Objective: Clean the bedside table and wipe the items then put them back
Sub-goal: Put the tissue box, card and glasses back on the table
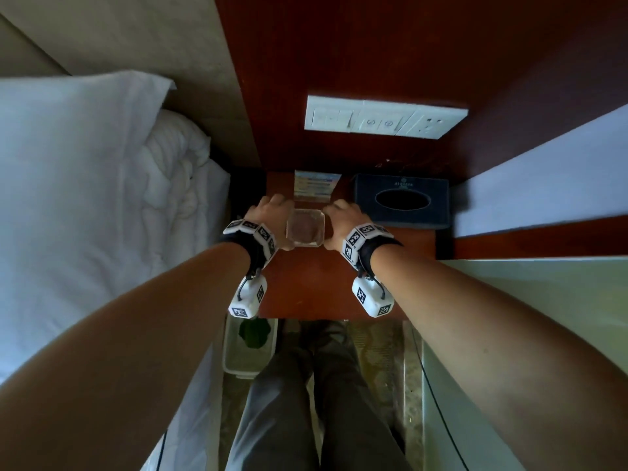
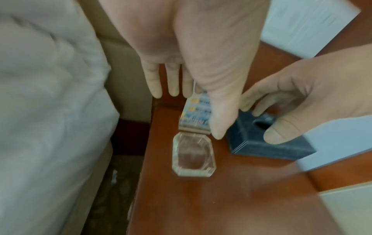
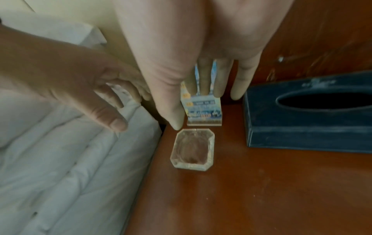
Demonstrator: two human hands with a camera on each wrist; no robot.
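Now the fingers of both hands are spread and hold nothing: left hand (image 1: 268,212) and right hand (image 1: 343,217) hover either side of the clear square glass ashtray (image 1: 304,231) on the reddish-brown wooden bedside table (image 1: 306,287). Clearing seems only beginning; next, a two-sided grasp to lift it, avoiding the printed upright card (image 1: 314,186).

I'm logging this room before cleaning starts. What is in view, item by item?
Glass dish: one, clear, on the table between the hands.
Card stand: one, blue and white, behind the dish.
Tissue box: one, dark blue, right of the stand.
Table: one, reddish wood.
Switch panel: one, white, on the wall above.
Bed: one, white, left.
Bin: one, clear, on the floor.
Left hand, right hand: open, either side of the dish.
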